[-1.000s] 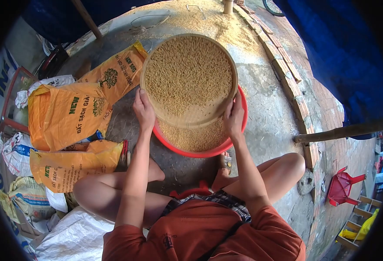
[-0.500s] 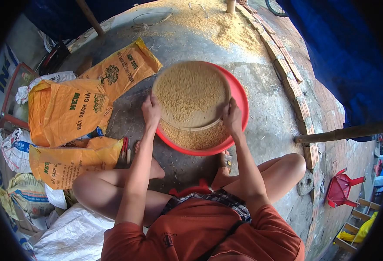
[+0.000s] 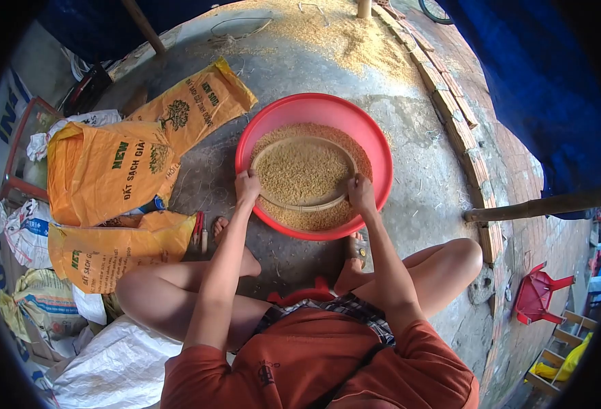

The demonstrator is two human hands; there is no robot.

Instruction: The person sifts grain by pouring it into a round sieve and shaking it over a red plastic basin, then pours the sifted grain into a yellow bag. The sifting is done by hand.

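Observation:
A round sieve (image 3: 299, 206) with a pale rim lies low inside a wide red basin (image 3: 314, 109). Tan grain, apparently unhusked rice (image 3: 304, 172), covers the sieve's mesh, and more of it fills the bottom of the basin around the sieve. My left hand (image 3: 248, 187) is closed on the sieve's left rim. On the opposite side, my right hand (image 3: 361, 193) grips the right rim. Both hands hang over the basin's near half, with the fingers partly hidden behind the knuckles.
Orange printed sacks (image 3: 106, 174) and white bags (image 3: 116, 365) lie to my left. Loose grain (image 3: 365, 51) is spread on the concrete floor at the far side. A low brick edging (image 3: 454, 119) runs along the right, with a wooden pole (image 3: 532, 210) and an overturned red stool (image 3: 540, 294) beyond.
The sieve has dropped from a raised, tilted position over the basin to low inside it. Both hands moved with it, and the grain that was blurred and tossing now lies more settled.

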